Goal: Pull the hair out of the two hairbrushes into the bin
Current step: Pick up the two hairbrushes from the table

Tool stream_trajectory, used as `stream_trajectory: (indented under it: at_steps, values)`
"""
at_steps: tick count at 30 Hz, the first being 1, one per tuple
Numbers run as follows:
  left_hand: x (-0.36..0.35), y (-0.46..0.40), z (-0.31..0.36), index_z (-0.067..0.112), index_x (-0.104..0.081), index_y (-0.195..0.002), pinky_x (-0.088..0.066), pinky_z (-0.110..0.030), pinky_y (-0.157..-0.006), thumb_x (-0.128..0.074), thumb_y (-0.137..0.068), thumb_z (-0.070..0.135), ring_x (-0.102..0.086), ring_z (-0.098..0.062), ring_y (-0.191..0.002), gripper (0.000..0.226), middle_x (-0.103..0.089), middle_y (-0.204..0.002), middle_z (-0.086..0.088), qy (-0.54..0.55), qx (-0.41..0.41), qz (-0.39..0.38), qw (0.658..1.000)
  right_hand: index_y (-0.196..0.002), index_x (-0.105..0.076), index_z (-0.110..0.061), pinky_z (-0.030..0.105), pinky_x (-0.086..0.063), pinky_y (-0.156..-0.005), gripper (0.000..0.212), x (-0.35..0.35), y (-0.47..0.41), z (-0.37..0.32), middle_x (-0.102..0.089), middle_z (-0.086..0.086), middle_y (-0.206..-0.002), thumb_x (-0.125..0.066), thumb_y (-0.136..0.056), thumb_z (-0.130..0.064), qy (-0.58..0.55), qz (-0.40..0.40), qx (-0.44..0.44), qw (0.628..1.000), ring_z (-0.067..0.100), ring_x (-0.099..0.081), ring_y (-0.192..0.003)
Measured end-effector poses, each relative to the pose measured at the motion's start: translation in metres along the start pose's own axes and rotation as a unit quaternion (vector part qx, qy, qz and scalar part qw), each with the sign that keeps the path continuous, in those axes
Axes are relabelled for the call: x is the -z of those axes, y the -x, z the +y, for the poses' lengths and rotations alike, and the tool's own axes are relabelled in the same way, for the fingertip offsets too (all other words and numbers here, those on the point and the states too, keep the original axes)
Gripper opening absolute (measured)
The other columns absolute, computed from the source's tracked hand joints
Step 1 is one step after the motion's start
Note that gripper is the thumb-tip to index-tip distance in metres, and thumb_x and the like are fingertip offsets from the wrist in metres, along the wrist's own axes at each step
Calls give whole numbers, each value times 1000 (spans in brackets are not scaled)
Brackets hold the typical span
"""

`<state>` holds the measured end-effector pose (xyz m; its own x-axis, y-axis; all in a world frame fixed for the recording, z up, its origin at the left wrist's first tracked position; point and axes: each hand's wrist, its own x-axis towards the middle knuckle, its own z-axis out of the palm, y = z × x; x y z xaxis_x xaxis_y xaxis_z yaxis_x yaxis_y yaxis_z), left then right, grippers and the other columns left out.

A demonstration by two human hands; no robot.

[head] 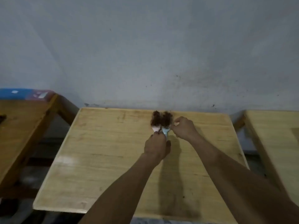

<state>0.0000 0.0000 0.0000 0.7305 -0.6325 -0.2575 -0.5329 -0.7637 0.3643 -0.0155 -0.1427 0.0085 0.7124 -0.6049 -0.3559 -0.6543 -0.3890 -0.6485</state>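
Note:
Two hairbrushes lie side by side near the far edge of a wooden table (105, 151), heads pointing at the wall. The pink brush (156, 128) is on the left and the light blue brush (165, 130) on the right; both heads are packed with dark brown hair (161, 119). My left hand (156, 147) is closed over the handles of both brushes. My right hand (183, 128) hovers just right of the blue brush with fingers curled; whether it pinches hair is too blurred to tell. No bin is in view.
A grey wall (145, 54) stands right behind the table. A darker wooden table (24, 126) is at the left with a blue and pink object (25, 94) at its far end. Another light table (275, 143) is at the right.

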Motion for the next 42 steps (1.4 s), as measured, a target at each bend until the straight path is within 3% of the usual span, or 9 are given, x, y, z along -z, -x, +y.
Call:
stream_trajectory:
  at_steps: [5, 10, 20, 23, 27, 30, 34, 36, 42]
  values:
    - [-19, -3, 2, 9, -46, -145, -49, -41, -84, -57, -97, 8, -61, -38, -113, 50, -51, -137, -17, 9, 65, -5, 998, -80, -75, 8, 54, -65, -74, 34, -32, -16, 17, -77, 25, -79, -82, -77, -26, -91, -17, -100, 991, 38, -78, -75]
    - [-28, -8, 3, 1, -68, -113, -48, -36, -74, -59, -96, 13, -66, -34, -108, 22, -58, -131, -12, 96, 124, -9, 988, -77, -69, 3, 43, -65, -75, 20, -39, -21, 15, -77, 23, -89, -83, -79, -11, -139, -15, -149, 979, 34, -77, -82]
    - [-39, -6, -7, -4, -67, -109, -55, -34, -79, -63, -93, 8, -67, -31, -106, 20, -67, -122, -18, 329, 159, -46, 930, -85, -69, 0, 33, -63, -63, 17, -29, -12, 14, -71, 13, -79, -79, -81, -13, -178, -57, -146, 971, 22, -69, -66]
    - [-26, -6, -14, -5, -64, -105, -53, -33, -65, -66, -85, 2, -67, -29, -86, 22, -66, -113, -21, 392, 150, -51, 906, -81, -71, -3, 37, -66, -74, 12, -10, -10, 1, -69, 8, -66, -79, -79, -10, -186, -72, -111, 974, 20, -68, -62]
    - [3, 2, -23, -11, -69, -107, -62, -44, -81, -71, -82, -6, -71, -35, -91, 25, -72, -103, -26, 424, 98, -70, 898, -86, -71, -1, 39, -64, -87, 9, 5, -3, -28, -74, 13, -80, -77, -82, -7, -158, -117, -59, 979, 24, -71, -74]
    - [27, 21, -38, -17, -67, -109, -62, -45, -83, -68, -86, -10, -73, -39, -92, 24, -72, -100, -26, 418, 76, -75, 902, -95, -70, 4, 29, -65, -70, 13, 0, 8, -52, -78, 17, -84, -73, -87, -5, -141, -179, -30, 973, 22, -75, -70]
    - [52, 51, -78, -19, -63, -115, -62, -29, -60, -70, -85, -12, -69, -28, -71, 31, -68, -87, -20, 377, 76, -61, 921, -91, -69, 8, 28, -64, -69, 10, -23, 25, -86, -72, 20, -83, -71, -90, -2, -127, -248, 27, 960, 26, -70, -72]
    - [59, 67, -104, -17, -63, -115, -62, -32, -67, -73, -86, -9, -70, -31, -77, 31, -70, -95, -23, 364, 82, -43, 927, -87, -70, 9, 25, -62, -59, 10, -38, 34, -105, -73, 19, -80, -69, -91, 0, -112, -285, 58, 950, 23, -71, -67]
    - [53, 124, -175, -7, -66, -99, -62, -42, -86, -70, -85, -2, -73, -32, -82, 16, -73, -92, -21, 384, 98, 68, 916, -97, -73, 8, 33, -63, -87, 10, -106, 69, -158, -78, 22, -102, -73, -89, 2, -57, -324, 180, 927, 24, -76, -88]
